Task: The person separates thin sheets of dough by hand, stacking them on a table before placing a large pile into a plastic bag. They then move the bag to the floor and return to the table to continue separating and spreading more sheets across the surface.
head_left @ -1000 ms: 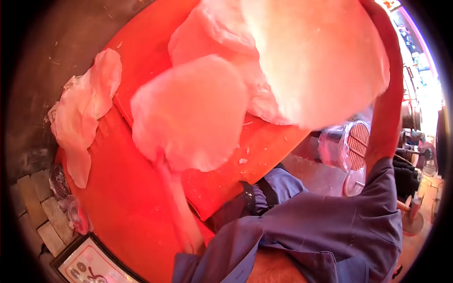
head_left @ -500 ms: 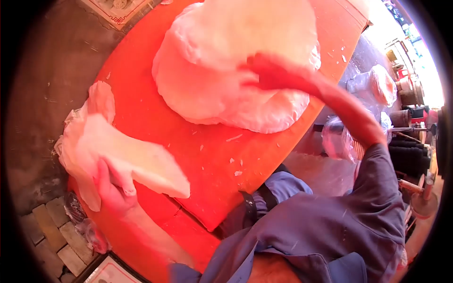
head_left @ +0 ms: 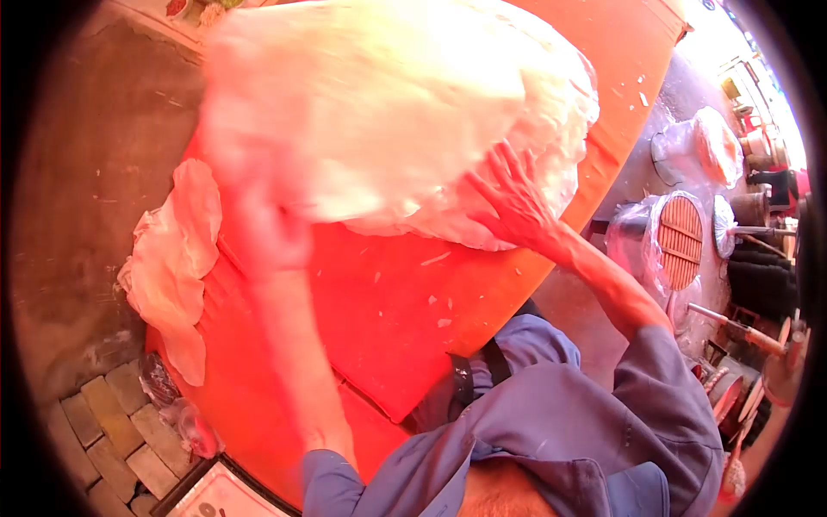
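Observation:
A large pale, soft sheet (head_left: 396, 112) lies spread over the upper part of the red-covered table (head_left: 379, 293). My right hand (head_left: 517, 194) rests on its lower right edge, fingers spread. My left hand (head_left: 267, 207) is at the sheet's left edge, smeared by motion, so its fingers and anything in them cannot be made out. Left of that hand, a crumpled pale piece (head_left: 177, 258) hangs over the table's left edge.
Small white scraps lie on the red cover. Plastic-wrapped stools (head_left: 676, 237) and tools stand at the right. Bricks (head_left: 112, 422) lie on the floor at lower left, beside a framed panel (head_left: 220, 495).
My left hand has moved up from the crumpled piece to the large sheet. The thick pale piece it held now lies with the sheet, which spreads further left. My right hand has shifted slightly down.

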`<state>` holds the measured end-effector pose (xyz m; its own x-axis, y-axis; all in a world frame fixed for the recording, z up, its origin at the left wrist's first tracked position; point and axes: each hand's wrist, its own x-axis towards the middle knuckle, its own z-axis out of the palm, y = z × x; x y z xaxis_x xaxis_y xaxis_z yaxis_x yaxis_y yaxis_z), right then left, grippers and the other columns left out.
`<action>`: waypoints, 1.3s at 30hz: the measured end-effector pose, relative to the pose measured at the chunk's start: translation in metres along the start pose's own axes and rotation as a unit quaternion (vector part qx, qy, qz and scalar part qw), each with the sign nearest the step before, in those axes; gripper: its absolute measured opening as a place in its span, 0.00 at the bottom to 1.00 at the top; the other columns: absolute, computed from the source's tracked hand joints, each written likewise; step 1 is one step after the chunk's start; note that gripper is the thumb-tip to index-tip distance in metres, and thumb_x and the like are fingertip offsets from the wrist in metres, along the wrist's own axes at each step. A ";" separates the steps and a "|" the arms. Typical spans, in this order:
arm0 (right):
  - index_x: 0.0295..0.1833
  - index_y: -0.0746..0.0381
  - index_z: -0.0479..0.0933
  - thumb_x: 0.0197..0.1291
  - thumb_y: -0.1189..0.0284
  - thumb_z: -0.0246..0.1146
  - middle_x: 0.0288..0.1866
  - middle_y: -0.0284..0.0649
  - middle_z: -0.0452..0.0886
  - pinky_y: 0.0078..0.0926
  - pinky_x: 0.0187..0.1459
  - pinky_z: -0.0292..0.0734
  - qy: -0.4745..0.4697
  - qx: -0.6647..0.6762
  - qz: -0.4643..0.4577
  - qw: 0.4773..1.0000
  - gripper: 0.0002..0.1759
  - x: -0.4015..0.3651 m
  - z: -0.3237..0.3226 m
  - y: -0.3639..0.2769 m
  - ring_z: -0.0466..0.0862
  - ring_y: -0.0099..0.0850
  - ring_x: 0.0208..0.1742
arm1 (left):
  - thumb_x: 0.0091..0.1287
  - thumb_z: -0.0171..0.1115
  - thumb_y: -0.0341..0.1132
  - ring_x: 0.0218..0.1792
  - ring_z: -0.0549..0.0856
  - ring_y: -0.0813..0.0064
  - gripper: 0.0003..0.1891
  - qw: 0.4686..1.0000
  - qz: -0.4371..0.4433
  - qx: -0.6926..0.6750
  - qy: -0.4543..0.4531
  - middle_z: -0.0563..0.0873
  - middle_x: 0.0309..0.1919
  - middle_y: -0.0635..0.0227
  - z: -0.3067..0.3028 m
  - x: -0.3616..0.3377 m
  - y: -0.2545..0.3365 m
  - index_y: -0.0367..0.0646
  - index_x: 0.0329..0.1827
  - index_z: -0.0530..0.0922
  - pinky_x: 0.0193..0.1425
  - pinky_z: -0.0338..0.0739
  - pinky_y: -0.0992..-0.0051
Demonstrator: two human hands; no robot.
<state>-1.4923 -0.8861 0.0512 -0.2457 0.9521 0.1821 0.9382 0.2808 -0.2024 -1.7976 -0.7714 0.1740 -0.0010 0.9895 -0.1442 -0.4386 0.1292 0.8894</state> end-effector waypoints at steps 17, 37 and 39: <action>0.61 0.56 0.72 0.54 0.55 0.65 0.62 0.51 0.71 0.56 0.62 0.60 0.049 -0.206 0.027 0.977 0.30 0.170 0.052 0.021 0.69 0.51 0.63 | 0.66 0.62 0.32 0.26 0.84 0.73 0.12 0.935 -0.011 0.284 0.212 0.84 0.33 0.62 -0.206 -0.025 -0.108 0.38 0.50 0.76 0.30 0.80 0.75; 0.72 0.57 0.67 0.64 0.57 0.61 0.72 0.59 0.65 0.54 0.73 0.51 0.062 -0.193 -0.023 0.979 0.33 0.173 0.038 0.009 0.62 0.57 0.73 | 0.67 0.56 0.33 0.31 0.82 0.48 0.07 0.581 0.267 0.744 0.193 0.82 0.27 0.52 -0.353 0.063 0.050 0.39 0.32 0.75 0.33 0.74 0.55; 0.67 0.60 0.72 0.61 0.60 0.65 0.69 0.57 0.69 0.52 0.71 0.56 0.046 -0.145 -0.047 0.987 0.30 0.173 0.021 -0.001 0.66 0.56 0.71 | 0.70 0.55 0.34 0.27 0.81 0.53 0.09 0.618 0.254 0.725 0.164 0.80 0.23 0.53 -0.314 0.011 0.052 0.39 0.32 0.75 0.29 0.71 0.58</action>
<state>-1.5408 -0.7192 0.0629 -0.3250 0.9043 0.2769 0.9457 0.3090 0.1010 -2.1029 -0.7738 0.0823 -0.0947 0.8904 0.4453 0.9608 -0.0353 0.2748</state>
